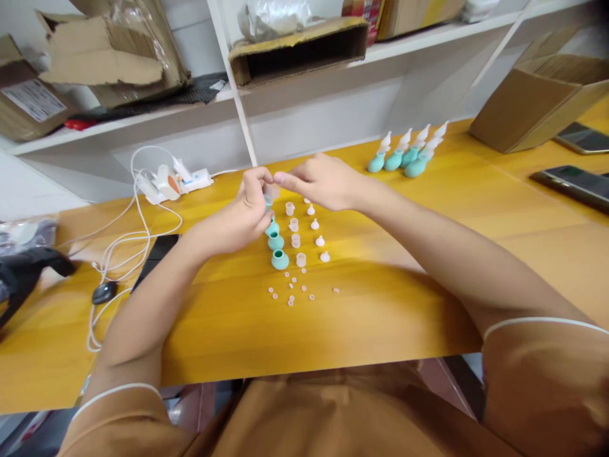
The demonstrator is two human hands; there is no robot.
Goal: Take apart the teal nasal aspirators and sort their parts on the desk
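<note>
My left hand (245,212) is closed around a teal rubber bulb (269,202) held above the yellow table (380,304). My right hand (323,183) pinches a small clear piece (273,188) against the top of that bulb. Below the hands stand three more teal bulbs (276,244) in a column. Beside them runs a column of clear cups (295,233), then a column of white tips (318,231). Several tiny pale rings (292,289) lie scattered nearer to me.
Several assembled teal bulbs with white nozzles (409,155) lie at the back right. A cardboard box (537,101) and two phones (573,184) are at the far right. A power strip with white cables (166,183) and a black mouse (103,292) lie at the left.
</note>
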